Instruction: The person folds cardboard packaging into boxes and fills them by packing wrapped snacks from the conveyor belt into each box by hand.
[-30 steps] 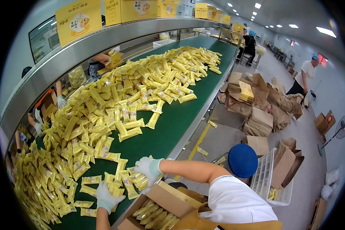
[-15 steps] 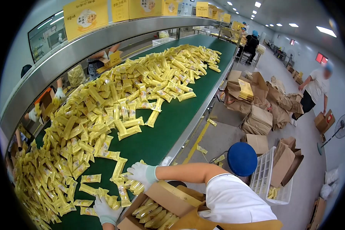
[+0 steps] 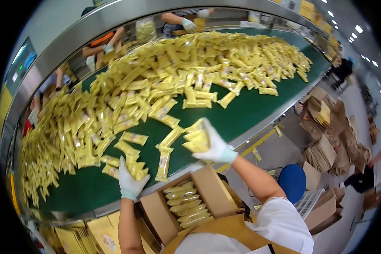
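My left hand, in a white glove, is curled around several yellow packets at the near edge of the green belt. Several more yellow packets are gripped in my gloved right hand, raised a little above the belt. Between the hands two loose packets lie on the belt. Just below them an open cardboard box holds a row of yellow packets. A large pile of such packets covers the belt's far side.
Across the belt, gloved co-workers' hands show under a metal rail. A blue stool, a white crate and brown bags stand at the right. Flat yellow cartons lie at the lower left.
The view has turned, so the belt lies more level. My right hand has lifted a group of packets from the belt's edge, and my left has closed around a bunch.
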